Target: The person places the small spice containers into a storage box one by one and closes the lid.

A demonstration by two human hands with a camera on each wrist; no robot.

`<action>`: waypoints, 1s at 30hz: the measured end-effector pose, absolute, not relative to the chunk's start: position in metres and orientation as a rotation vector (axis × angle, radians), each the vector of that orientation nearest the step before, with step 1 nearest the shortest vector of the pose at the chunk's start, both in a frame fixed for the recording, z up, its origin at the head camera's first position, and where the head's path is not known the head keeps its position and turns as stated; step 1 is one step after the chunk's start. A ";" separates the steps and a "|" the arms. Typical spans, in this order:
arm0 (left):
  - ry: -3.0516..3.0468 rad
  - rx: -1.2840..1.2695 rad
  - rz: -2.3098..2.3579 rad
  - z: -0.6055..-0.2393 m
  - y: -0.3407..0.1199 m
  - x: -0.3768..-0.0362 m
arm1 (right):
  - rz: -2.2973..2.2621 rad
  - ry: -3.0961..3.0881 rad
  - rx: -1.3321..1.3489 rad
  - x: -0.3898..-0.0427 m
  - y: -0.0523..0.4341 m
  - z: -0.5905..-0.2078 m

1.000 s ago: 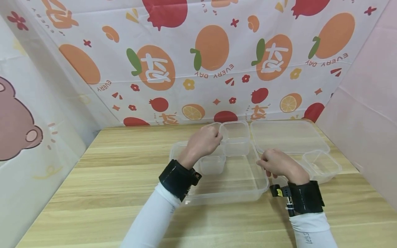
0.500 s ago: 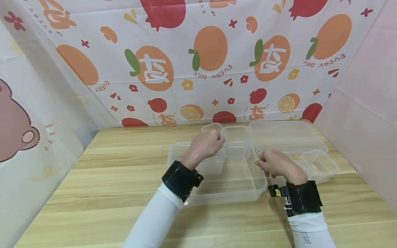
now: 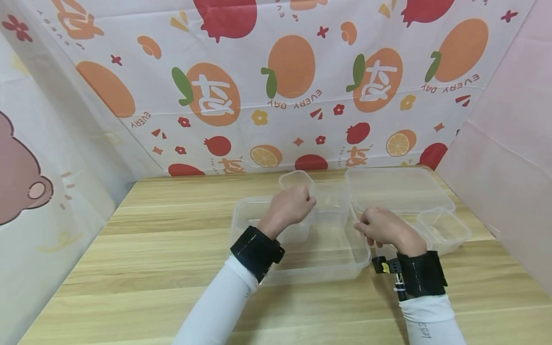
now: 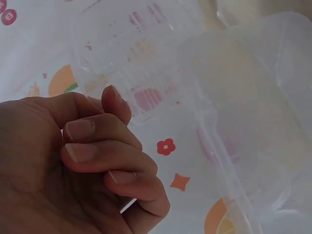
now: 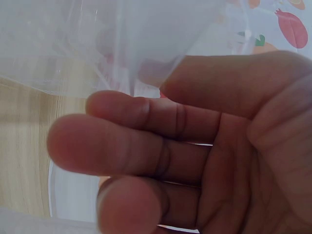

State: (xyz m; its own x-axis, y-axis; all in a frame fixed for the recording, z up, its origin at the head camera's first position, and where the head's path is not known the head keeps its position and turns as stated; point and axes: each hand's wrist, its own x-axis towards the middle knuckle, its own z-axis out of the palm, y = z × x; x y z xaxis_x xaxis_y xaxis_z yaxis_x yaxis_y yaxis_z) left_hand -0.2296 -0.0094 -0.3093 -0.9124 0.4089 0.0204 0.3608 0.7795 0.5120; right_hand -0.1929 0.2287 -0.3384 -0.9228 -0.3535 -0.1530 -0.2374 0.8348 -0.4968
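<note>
A small clear tub (image 3: pixel 328 201) is gripped by the left hand (image 3: pixel 290 207), its outline hardly discernible. The large container (image 3: pixel 302 268) rim is pinched by the right hand (image 3: pixel 381 226); fingertips are hidden.

"EVERY DAY" — upside down, possibly repeated — on fruit-print backdrop (image 3: pixel 297 72)

The head view looks forward and down from above and behind both arms, far enough back to take in the whole wooden surface (image 3: pixel 172 249) and the printed backdrop beyond the grips. The left wrist view sits right against the left hand (image 4: pixel 73 165), facing out past its curled fingers into the clear plastic of the small tub (image 4: pixel 146 58). The right wrist view lies just as close under the right hand (image 5: pixel 195 146), facing up along the fingers to the rim of the large container (image 5: pixel 97 44). All three views share this clear container.
</note>
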 end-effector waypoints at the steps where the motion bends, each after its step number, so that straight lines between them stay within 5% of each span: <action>1: 2.882 0.624 0.790 -0.311 -0.009 -0.230 | -0.706 2.776 -0.453 -0.193 0.228 -0.338; 30: 2.867 0.624 0.637 -0.327 0.003 -0.229 | -0.694 2.763 -0.450 -0.195 0.229 -0.338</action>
